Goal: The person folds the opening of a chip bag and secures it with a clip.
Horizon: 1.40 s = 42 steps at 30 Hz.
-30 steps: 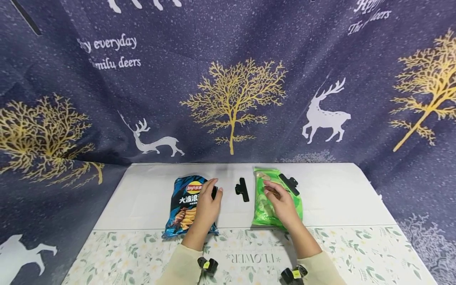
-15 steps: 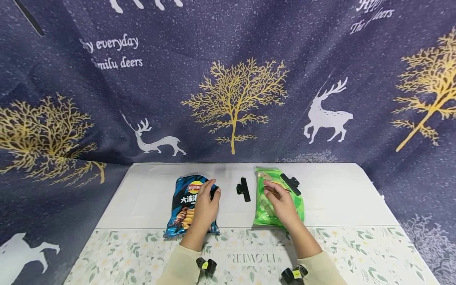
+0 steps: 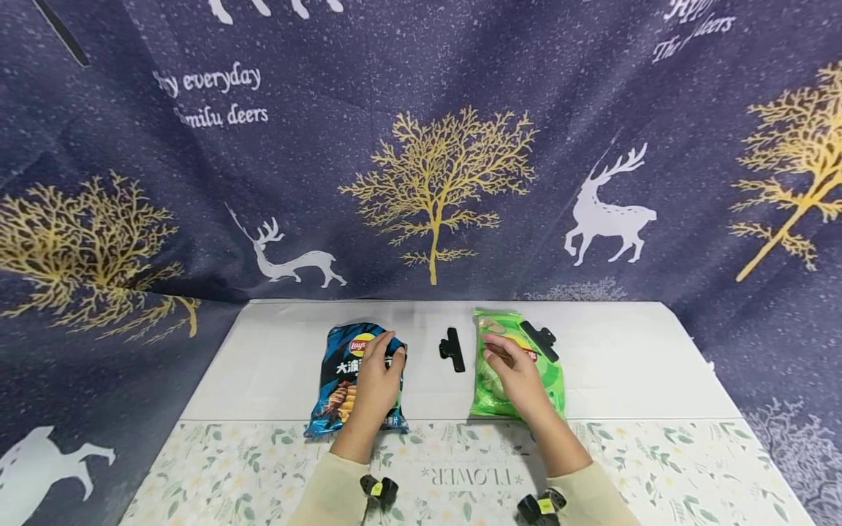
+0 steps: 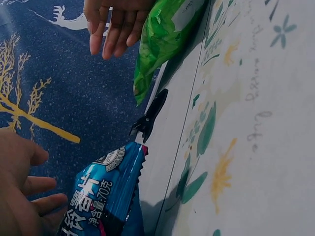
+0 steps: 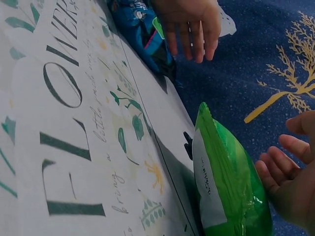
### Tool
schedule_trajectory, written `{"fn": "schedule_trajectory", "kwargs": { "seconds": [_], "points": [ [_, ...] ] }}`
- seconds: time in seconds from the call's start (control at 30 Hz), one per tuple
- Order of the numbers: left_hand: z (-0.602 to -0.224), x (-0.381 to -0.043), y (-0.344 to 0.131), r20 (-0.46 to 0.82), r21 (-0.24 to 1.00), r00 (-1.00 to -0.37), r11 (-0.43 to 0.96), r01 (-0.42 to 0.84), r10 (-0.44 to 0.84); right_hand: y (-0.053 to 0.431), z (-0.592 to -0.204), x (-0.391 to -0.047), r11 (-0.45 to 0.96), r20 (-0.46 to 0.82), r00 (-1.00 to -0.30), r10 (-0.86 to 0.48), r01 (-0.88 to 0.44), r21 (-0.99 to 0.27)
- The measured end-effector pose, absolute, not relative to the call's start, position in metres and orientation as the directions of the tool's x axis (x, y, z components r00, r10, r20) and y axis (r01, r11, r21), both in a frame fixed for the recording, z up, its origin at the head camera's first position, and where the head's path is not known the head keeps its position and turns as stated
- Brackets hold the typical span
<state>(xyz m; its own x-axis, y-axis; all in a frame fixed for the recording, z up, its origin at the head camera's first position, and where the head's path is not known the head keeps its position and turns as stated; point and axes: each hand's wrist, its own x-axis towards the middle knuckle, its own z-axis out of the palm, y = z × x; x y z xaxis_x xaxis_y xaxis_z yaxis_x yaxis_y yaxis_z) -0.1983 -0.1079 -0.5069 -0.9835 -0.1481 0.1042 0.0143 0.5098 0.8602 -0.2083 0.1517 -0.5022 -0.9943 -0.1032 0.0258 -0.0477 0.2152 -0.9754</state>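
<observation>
A blue Lay's chip bag lies on the left of the table. Above its right side hangs my left hand, fingers loosely bent and gripping nothing; in the left wrist view a gap shows between most of the hand and the bag. On the right lies a green chip bag, with my right hand over it, fingers relaxed. The right wrist view shows that hand beside the bag; whether they touch I cannot tell. Between the bags is a black bag clip.
A second black bag clip lies at the green bag's upper right edge. The table has a white back part and a floral front part. Behind it hangs a dark blue cloth with deer and trees.
The head view has turned slightly, so bags and clips sit a little further right in it. My left hand has shifted slightly left over the blue bag. The right hand stays nearly still.
</observation>
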Motion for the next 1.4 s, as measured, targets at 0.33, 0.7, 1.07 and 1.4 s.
{"fn": "schedule_trajectory", "kwargs": {
  "seconds": [0.33, 0.7, 1.07, 1.4],
  "points": [
    [-0.506, -0.199, -0.114, 0.113, 0.865, -0.983, 0.502, 0.024, -0.147, 0.145, -0.503, -0.209, 0.197, 0.025, -0.995, -0.096, -0.044, -0.979],
    [-0.507, -0.198, -0.12, 0.098, 0.857, -0.982, 0.515, 0.0, -0.163, 0.138, -0.502, -0.209, 0.199, 0.035, -0.993, -0.113, -0.057, -0.978],
    [-0.51, -0.198, -0.126, 0.119, 0.863, -0.975, 0.505, 0.009, -0.186, 0.131, -0.501, -0.208, 0.198, 0.034, -0.992, -0.124, -0.058, -0.978],
    [-0.509, -0.196, -0.131, 0.118, 0.858, -0.972, 0.514, -0.004, -0.204, 0.124, -0.501, -0.207, 0.18, 0.051, -0.99, -0.132, -0.075, -0.981]
  ]
}}
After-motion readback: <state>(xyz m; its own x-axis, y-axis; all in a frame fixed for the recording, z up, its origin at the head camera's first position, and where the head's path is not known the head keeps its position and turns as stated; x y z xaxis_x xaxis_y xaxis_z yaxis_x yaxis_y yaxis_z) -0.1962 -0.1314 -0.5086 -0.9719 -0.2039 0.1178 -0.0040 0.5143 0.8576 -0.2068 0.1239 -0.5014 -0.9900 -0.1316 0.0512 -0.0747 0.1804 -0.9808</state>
